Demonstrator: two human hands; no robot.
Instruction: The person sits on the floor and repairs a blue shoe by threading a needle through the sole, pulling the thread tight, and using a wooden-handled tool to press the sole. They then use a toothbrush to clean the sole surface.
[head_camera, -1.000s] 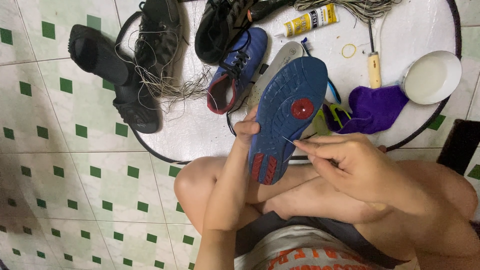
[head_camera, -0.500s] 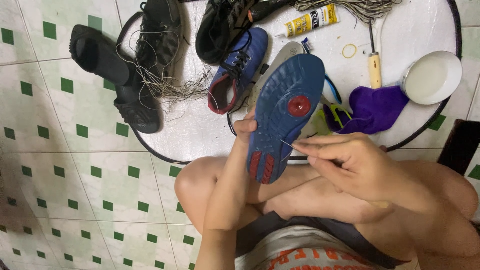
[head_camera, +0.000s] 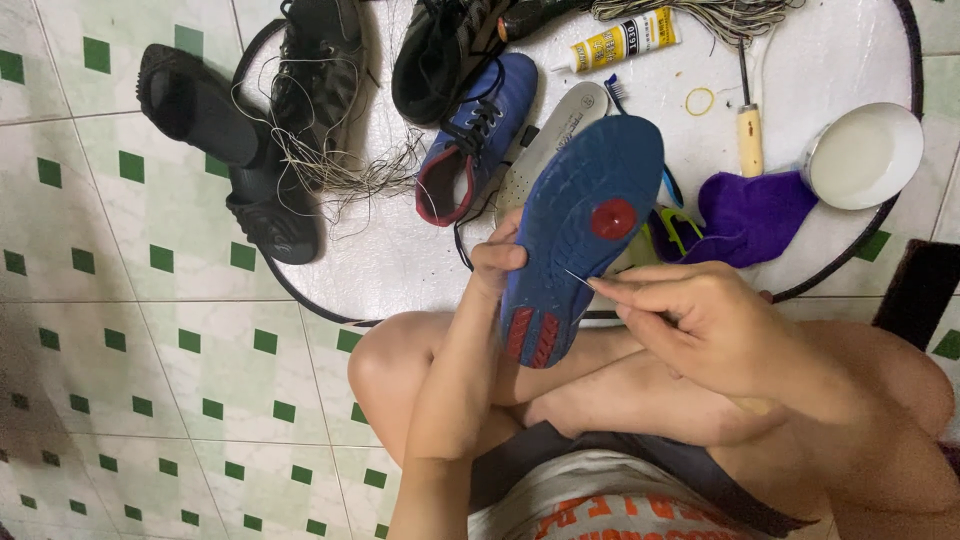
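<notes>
My left hand (head_camera: 497, 262) grips a blue shoe (head_camera: 580, 235) by its left edge, sole up toward me; the sole has a red round patch and red tread bars near the heel. My right hand (head_camera: 690, 320) pinches a thin needle (head_camera: 577, 278) whose tip touches the sole's right edge. The shoe is held above my folded legs.
A round white mat (head_camera: 400, 250) holds a second blue shoe (head_camera: 480, 135), a grey insole (head_camera: 545, 145), black shoes (head_camera: 320, 70), tangled thread (head_camera: 340, 170), a glue tube (head_camera: 620, 40), an awl with a wooden handle (head_camera: 750, 135), a purple cloth (head_camera: 755, 215) and a white bowl (head_camera: 865, 155). A black sandal (head_camera: 230, 150) lies on the tiled floor.
The shoe has tilted slightly and my right hand has shifted a little with the needle at the sole's edge.
</notes>
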